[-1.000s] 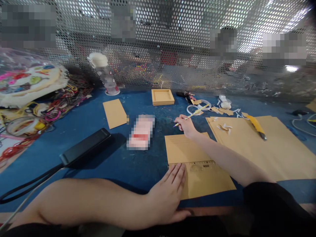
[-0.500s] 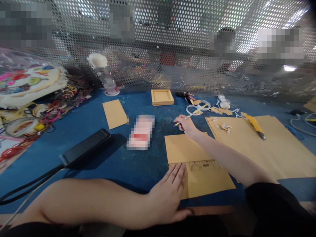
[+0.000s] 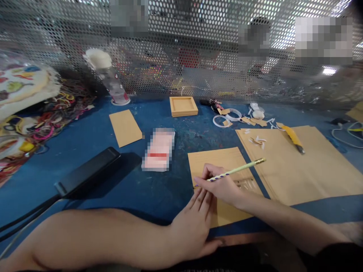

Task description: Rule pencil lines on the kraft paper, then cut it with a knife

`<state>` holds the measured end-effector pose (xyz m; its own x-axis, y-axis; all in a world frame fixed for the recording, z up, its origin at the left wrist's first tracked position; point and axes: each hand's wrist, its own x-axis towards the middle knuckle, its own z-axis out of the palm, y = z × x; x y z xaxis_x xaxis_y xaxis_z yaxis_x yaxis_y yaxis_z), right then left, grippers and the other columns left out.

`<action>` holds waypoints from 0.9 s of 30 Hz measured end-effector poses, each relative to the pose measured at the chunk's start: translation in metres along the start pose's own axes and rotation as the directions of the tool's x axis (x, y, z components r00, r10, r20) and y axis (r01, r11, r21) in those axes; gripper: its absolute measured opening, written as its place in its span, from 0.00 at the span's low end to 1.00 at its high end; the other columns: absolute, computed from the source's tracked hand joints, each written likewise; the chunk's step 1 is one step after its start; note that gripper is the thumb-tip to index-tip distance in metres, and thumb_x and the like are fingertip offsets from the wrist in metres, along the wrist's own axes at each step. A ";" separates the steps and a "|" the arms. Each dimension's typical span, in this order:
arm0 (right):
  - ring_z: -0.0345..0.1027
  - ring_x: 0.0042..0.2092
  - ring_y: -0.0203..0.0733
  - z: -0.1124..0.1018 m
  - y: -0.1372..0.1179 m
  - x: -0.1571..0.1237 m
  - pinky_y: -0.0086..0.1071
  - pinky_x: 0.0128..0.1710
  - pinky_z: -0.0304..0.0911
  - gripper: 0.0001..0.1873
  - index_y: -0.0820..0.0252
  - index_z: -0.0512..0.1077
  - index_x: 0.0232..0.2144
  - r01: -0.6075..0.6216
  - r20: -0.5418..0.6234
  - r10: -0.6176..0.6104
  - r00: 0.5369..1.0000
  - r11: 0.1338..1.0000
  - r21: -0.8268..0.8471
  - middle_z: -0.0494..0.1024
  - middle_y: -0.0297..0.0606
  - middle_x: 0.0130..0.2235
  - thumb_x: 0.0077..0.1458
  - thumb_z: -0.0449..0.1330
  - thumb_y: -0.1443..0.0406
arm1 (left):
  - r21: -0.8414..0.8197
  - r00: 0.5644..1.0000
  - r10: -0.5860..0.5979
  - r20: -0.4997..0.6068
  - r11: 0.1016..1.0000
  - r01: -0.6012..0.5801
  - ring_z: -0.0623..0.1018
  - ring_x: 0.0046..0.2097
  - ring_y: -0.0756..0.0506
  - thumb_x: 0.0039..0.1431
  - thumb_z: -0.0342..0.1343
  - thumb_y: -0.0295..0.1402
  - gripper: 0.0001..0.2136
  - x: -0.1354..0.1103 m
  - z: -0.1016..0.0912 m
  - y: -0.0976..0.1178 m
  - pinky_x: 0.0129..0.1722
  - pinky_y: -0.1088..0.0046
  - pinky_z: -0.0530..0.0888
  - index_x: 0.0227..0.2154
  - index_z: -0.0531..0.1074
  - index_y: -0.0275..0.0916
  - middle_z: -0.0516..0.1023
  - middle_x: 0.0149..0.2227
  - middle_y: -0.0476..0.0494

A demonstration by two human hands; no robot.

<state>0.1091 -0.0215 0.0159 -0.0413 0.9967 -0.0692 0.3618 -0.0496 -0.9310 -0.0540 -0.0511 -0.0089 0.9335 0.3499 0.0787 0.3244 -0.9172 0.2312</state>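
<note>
Fingers (image 3: 202, 198) of the left hand (image 3: 190, 224) are laid flat and close together on a clear ruler (image 3: 248, 184) and a brown card (image 3: 228, 218), the thumb being set apart towards the card's near edge, while a pale patterned pencil (image 3: 241, 167) is pinched by the thumb and fingers of the right hand (image 3: 222, 188). The card is placed flat on the blue worktop (image 3: 161, 204), beneath both hands, with the ruler laid across its middle. The pencil's point is held low by the card's left edge, just beyond the left fingertips; whether contact is made cannot be told. As far as can be judged, the ruler has been positioned and steadied, but no completed line along it can be confirmed, since much of its edge is covered by the hands. No cut is seen across the card, and the yellow cutter (image 3: 293, 139) is left unheld on larger brown sheets (image 3: 295, 173) to the card's right, near some paper scraps (image 3: 257, 141). The card is seen as thin, plain and tan, with straight edges and square-looking corners; any marks on its far part are too faint to be read.
</note>
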 end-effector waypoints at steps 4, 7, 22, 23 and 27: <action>0.56 0.22 0.31 0.002 0.004 0.006 0.26 0.22 0.52 0.16 0.58 0.59 0.18 0.030 -0.012 -0.030 0.999 0.999 -0.027 0.63 0.26 0.19 0.50 0.62 0.66 | -0.002 1.000 -0.004 -0.004 1.000 0.004 0.54 0.66 0.28 0.65 0.42 0.55 0.39 0.001 -0.002 0.001 0.65 0.57 0.51 0.61 0.57 0.17 0.55 0.63 0.17; 0.54 0.22 0.31 0.003 0.007 0.007 0.26 0.21 0.51 0.15 0.58 0.59 0.18 0.028 -0.014 -0.028 1.000 0.999 -0.038 0.62 0.25 0.18 0.49 0.60 0.68 | 0.007 1.000 -0.002 -0.015 1.000 0.002 0.55 0.66 0.28 0.65 0.43 0.54 0.39 0.001 -0.002 0.002 0.65 0.56 0.51 0.61 0.58 0.17 0.56 0.63 0.18; 0.50 0.23 0.31 0.001 0.018 0.015 0.26 0.22 0.49 0.15 0.57 0.56 0.19 0.002 -0.008 -0.002 1.000 1.000 0.024 0.59 0.24 0.19 0.47 0.60 0.68 | 0.034 0.997 -0.011 -0.073 0.999 0.013 0.57 0.65 0.28 0.64 0.43 0.54 0.40 0.002 0.000 0.002 0.65 0.57 0.50 0.62 0.56 0.17 0.57 0.63 0.18; 0.50 0.23 0.31 0.001 0.018 0.015 0.26 0.22 0.49 0.15 0.57 0.56 0.19 -0.001 -0.004 0.001 1.000 1.000 0.026 0.58 0.24 0.19 0.48 0.60 0.67 | 0.031 0.997 -0.011 -0.078 0.999 0.014 0.57 0.65 0.28 0.64 0.43 0.54 0.39 0.002 0.000 0.002 0.65 0.57 0.50 0.62 0.56 0.17 0.57 0.63 0.18; 0.50 0.23 0.31 0.001 0.015 0.016 0.27 0.22 0.49 0.14 0.57 0.57 0.19 -0.014 0.004 0.014 1.000 1.000 0.016 0.59 0.24 0.19 0.47 0.60 0.67 | 0.026 0.997 -0.018 -0.080 0.999 0.020 0.57 0.65 0.28 0.64 0.43 0.53 0.39 0.001 -0.001 0.003 0.64 0.57 0.51 0.62 0.56 0.17 0.56 0.63 0.18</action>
<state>0.1132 -0.0066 0.0004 -0.0402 0.9957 -0.0839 0.3477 -0.0648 -0.9354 -0.0524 -0.0531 -0.0075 0.9123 0.3803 0.1521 0.3468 -0.9148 0.2070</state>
